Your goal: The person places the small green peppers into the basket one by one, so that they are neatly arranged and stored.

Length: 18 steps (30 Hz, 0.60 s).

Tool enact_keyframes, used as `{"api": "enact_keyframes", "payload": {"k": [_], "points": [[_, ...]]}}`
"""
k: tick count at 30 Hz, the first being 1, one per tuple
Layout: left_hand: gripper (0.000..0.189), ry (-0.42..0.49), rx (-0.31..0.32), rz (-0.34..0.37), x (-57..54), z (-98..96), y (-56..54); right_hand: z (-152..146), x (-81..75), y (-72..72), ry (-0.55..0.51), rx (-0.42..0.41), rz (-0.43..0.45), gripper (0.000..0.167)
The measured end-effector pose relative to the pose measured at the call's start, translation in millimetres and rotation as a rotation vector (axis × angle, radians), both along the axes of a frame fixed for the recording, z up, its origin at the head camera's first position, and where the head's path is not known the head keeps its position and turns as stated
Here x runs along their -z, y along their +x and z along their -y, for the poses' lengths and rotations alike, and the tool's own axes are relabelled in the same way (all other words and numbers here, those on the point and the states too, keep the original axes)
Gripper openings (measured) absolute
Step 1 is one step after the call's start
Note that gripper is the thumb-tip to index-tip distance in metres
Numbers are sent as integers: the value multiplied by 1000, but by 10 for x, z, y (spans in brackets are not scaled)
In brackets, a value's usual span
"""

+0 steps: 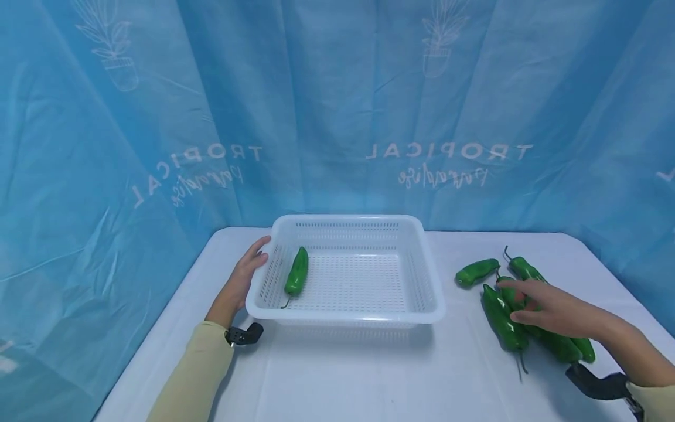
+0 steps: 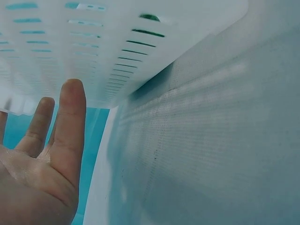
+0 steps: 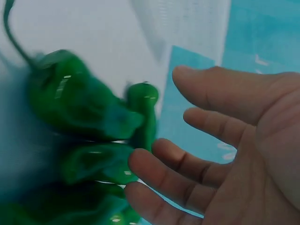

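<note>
A white plastic basket (image 1: pixel 348 315) with slotted walls stands on the table, and one green pepper (image 1: pixel 297 272) lies inside it near the left wall. My left hand (image 1: pixel 245 275) is at the basket's left side, its fingertips right at the rim. In the left wrist view those fingers (image 2: pixel 72 126) are nearly straight beside the slotted wall. Over a pile of several green peppers (image 1: pixel 503 322) at the right hovers my right hand (image 1: pixel 554 305), fingers spread and thumb apart. Nothing is in its grasp in the right wrist view, where the peppers (image 3: pixel 79 98) lie just beyond the fingertips.
A white cloth covers the table (image 1: pixel 337 375). Behind and to both sides hangs a blue curtain (image 1: pixel 327 117) with white lettering. One shorter green pepper (image 1: pixel 477 271) lies at the pile's left edge, on the side toward the basket.
</note>
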<state>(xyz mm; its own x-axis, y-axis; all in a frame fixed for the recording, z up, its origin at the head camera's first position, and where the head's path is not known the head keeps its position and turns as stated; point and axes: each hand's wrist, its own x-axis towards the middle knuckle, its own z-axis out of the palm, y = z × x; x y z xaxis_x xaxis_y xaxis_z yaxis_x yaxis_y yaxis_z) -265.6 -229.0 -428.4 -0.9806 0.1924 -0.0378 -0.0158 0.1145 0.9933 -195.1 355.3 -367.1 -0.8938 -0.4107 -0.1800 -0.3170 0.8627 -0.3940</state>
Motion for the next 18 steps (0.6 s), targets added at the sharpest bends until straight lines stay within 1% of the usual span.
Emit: {"api": "enact_keyframes", "payload": {"k": [2,6,9,13,18], "points": [[62,-7,-4,0,2,-6,4,5,59,-21,8,14,-6,64],[62,-20,-9,-3,2,-11,13,40,158,-51,82,36,-41,62],[62,-22,-6,-6,3,-13,14,75,203,-75,124,51,-63,60],[63,-24,-11,2,-4,-13,8,131,233,-108,136,73,-82,57],[63,-30,-21,10,-4,-9,0,200,262,-128,123,47,-97,52]]}}
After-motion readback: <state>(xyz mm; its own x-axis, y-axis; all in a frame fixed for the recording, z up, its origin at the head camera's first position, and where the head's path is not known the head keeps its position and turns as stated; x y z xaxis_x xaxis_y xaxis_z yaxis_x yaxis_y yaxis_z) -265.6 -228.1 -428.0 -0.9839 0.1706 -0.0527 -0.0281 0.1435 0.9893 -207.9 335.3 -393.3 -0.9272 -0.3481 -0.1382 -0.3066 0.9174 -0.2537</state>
